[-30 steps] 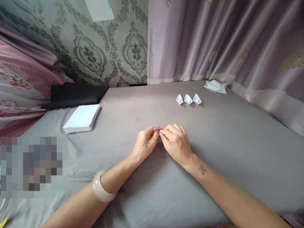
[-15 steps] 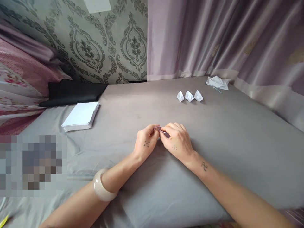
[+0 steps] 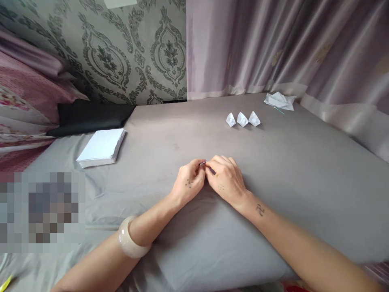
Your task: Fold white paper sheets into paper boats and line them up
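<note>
My left hand (image 3: 190, 180) and my right hand (image 3: 226, 178) meet over the grey cloth, fingertips pinched together. Between them is a small piece of white paper (image 3: 203, 163), of which only a thin edge shows; the fingers hide the rest. Both hands are closed on it. Beyond my right hand, three small folded white paper shapes stand in a row: a left one (image 3: 231, 120), a middle one (image 3: 242, 119) and a right one (image 3: 254, 119). A thick stack of white paper (image 3: 101, 146) lies to the left of my hands.
A grey cloth (image 3: 170, 138) covers the surface. At the far right lie crumpled white papers (image 3: 279, 100) with a thin bluish stick (image 3: 278, 110) beside them. Black fabric (image 3: 94, 115) rests at the back left. Curtains (image 3: 243, 44) hang behind, and something yellow (image 3: 5, 283) shows at bottom left.
My fingers have drawn closer together, and less of the paper's edge shows between them. The whole view has shifted slightly; the stack and the folded shapes stay in place.
</note>
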`<move>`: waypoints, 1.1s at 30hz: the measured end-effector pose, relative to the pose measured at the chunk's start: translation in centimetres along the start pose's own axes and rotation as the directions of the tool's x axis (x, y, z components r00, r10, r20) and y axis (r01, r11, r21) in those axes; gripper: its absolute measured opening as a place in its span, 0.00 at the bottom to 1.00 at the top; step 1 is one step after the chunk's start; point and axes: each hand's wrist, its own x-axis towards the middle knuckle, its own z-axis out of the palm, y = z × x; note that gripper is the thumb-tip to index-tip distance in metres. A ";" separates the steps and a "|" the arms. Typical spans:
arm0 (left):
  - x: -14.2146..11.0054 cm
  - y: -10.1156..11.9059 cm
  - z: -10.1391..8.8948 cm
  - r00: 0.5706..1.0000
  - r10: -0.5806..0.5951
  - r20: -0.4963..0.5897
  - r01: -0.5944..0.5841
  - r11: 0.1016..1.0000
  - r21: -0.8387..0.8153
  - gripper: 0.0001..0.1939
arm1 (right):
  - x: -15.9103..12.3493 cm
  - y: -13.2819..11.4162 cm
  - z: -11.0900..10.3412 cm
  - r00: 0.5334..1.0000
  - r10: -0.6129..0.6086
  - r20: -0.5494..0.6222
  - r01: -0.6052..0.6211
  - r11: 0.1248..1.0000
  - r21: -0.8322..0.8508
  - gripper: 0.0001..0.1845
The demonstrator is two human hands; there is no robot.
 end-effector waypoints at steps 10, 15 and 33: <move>1.4 -1.1 -0.9 0.999 -0.038 -0.036 0.032 0.985 -0.168 0.12 | 0.8 0.6 -1.8 0.975 0.191 0.115 -0.223 0.856 0.467 0.12; 1.7 -1.0 -1.3 0.997 -0.002 0.078 0.022 0.968 -0.249 0.12 | 0.8 2.1 -3.1 0.817 0.392 0.423 -0.577 0.562 0.593 0.14; 0.8 -0.2 -0.1 0.962 -0.226 0.155 0.267 0.900 -0.344 0.06 | 0.2 0.3 -0.6 0.747 0.409 0.525 -0.636 0.209 0.743 0.08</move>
